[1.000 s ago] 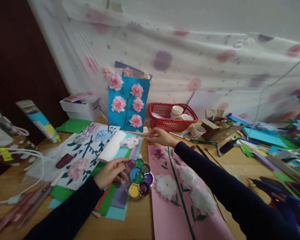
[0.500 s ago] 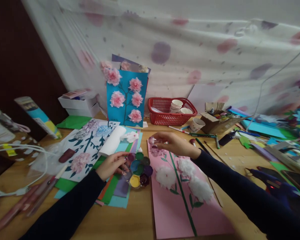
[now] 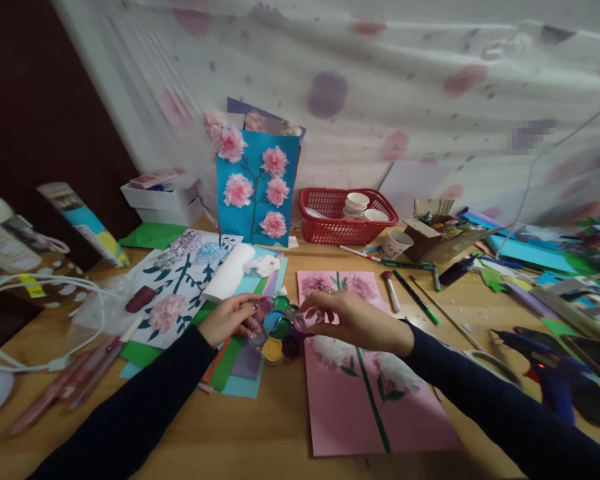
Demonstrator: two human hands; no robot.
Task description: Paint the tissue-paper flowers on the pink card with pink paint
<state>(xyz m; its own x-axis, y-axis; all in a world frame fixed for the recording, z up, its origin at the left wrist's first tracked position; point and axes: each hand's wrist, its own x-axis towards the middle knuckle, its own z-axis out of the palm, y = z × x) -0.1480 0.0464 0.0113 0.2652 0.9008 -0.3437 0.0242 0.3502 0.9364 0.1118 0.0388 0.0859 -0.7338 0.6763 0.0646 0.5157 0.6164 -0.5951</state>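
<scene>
My left hand [image 3: 230,316] is closed on the left edge of a flower-shaped paint palette [image 3: 281,327], whose round wells hold green, blue, yellow and purple paint. Bent over the palette's right side, my right hand [image 3: 347,319] pinches a clear plastic lid [image 3: 309,323], partly hidden by the fingers. Below that hand lies a pink sheet [image 3: 340,413] bearing a painted green stem, white fluffy flowers [image 3: 397,373] and darker pink ones [image 3: 316,283] at the top. The right hand and wrist cover part of the sheet.
A blue flower picture [image 3: 258,187] stands at the back beside a red basket [image 3: 347,230] with paper cups. Brushes and pens [image 3: 416,297] lie right, near a roll of tape [image 3: 495,367] and a glue gun [image 3: 540,360]. Left are a paper roll [image 3: 230,272] and white cable [image 3: 40,365].
My right hand has come from the pink sheet's top edge down and toward me, bringing the clear lid to the palette. My left hand keeps its hold. The view has shifted slightly.
</scene>
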